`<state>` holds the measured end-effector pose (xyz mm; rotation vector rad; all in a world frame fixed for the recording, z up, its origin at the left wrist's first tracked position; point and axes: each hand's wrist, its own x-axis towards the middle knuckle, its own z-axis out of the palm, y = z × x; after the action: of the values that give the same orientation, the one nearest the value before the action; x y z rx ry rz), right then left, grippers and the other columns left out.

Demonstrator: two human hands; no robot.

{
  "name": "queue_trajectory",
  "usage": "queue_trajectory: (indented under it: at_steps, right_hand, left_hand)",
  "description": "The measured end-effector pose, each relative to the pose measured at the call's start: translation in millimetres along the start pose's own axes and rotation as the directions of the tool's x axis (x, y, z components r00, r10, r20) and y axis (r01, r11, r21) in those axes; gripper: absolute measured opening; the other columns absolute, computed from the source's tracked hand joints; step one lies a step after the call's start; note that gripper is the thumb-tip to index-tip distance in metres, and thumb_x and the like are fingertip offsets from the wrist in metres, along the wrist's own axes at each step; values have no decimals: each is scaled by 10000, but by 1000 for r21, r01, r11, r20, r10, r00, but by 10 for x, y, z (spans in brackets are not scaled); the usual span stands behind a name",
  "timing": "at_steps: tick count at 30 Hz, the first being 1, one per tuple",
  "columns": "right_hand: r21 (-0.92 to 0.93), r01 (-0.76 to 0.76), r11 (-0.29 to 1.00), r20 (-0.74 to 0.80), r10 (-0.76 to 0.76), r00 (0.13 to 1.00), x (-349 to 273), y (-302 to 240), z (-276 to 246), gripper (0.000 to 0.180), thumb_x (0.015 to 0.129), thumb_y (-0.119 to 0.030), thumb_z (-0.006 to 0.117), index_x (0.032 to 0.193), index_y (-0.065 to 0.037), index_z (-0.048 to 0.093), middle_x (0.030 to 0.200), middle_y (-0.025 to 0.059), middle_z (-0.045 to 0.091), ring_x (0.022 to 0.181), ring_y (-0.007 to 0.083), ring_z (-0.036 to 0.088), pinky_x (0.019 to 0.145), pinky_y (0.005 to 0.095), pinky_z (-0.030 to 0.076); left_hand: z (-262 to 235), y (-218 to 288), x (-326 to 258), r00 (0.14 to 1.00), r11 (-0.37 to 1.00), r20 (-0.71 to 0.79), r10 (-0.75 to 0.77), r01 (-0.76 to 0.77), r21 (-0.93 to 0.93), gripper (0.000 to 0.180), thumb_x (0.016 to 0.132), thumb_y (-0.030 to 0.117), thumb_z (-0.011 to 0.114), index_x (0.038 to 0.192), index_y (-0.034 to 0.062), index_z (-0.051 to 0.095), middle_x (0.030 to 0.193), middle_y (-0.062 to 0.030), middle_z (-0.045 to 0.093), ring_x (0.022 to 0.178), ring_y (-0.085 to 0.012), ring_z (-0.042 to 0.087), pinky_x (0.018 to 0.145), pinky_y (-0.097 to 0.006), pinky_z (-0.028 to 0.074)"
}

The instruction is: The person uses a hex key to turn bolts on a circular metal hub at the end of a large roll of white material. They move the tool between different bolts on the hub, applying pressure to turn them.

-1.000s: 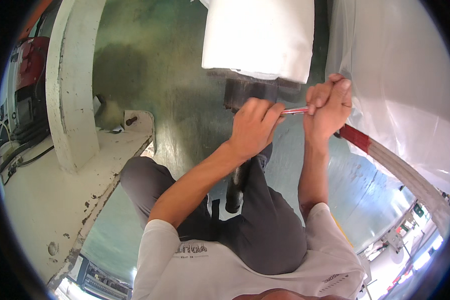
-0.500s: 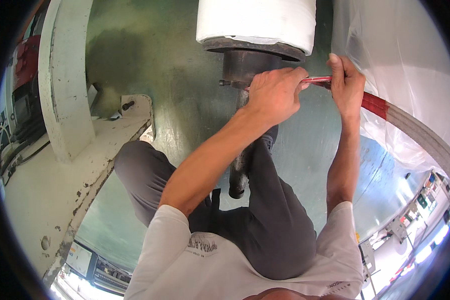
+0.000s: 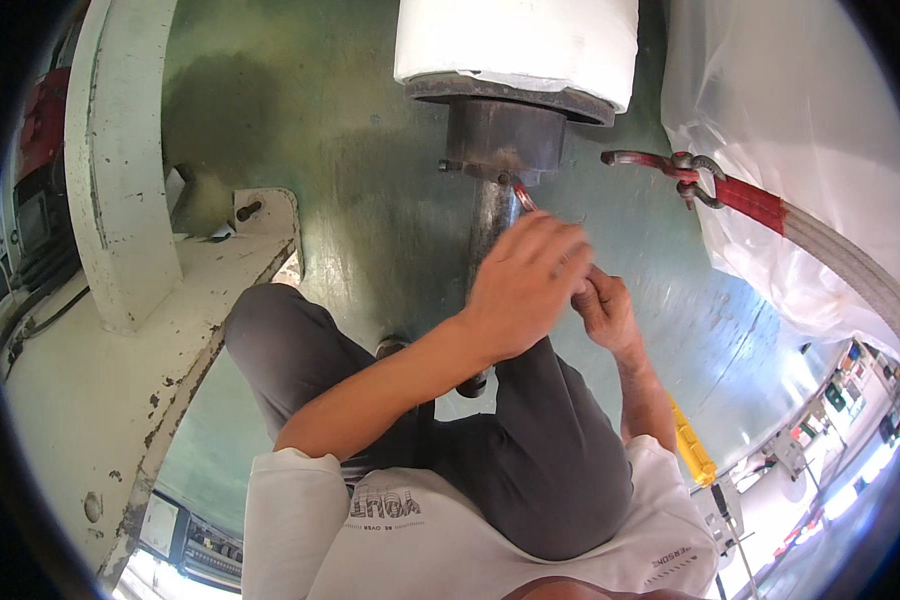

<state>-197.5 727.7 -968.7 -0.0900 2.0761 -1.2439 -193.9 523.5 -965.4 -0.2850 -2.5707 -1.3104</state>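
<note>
A slim red wrench-like tool (image 3: 525, 198) has its upper end at a bolt on the dark metal collar (image 3: 505, 135). From there it slants down to the right, under my hands. My left hand (image 3: 532, 280) lies over it, fingers stretched and slightly blurred, palm hidden. Just to the right, my right hand (image 3: 607, 308) is closed around the tool's lower end, partly behind the left fingers. A metal shaft (image 3: 488, 225) runs from the collar toward me. Above the collar sits a large white-wrapped roll (image 3: 515, 40).
A red hook (image 3: 638, 159) on a shackle (image 3: 705, 180) and grey strap (image 3: 840, 260) hangs at right, before plastic-wrapped material (image 3: 770, 90). A chipped cream metal frame (image 3: 130, 370) stands left. A yellow object (image 3: 692, 442) is beside my right arm. My knees flank the shaft.
Both hands have come down toward me, the right one also leftward. The red tool has swung from pointing right to slanting downward. The hook and shackle are now uncovered.
</note>
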Motion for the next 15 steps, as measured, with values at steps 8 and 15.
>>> queue_trajectory:
  at_steps: [8,15]
  right_hand:
    - [-86,55,995,-65,-61,996,-19,-77,343,292,1051,-260,560,970,6,648,603,54,530,529,127,476,520,312,408]
    - [-11,-75,997,8,75,997,-6,-261,249,282,1033,-253,586,938,5,649,617,154,545,524,245,520,535,379,435]
  left_hand:
    - [-49,-221,-118,604,455,309,-735,777,-435,389,1095,351,433,1040,-9,570,831,-90,640,701,-133,595,639,-292,484]
    - [32,-188,-41,581,320,329,-744,743,-588,415,1102,375,402,952,17,548,741,-66,642,572,-99,582,523,-253,483]
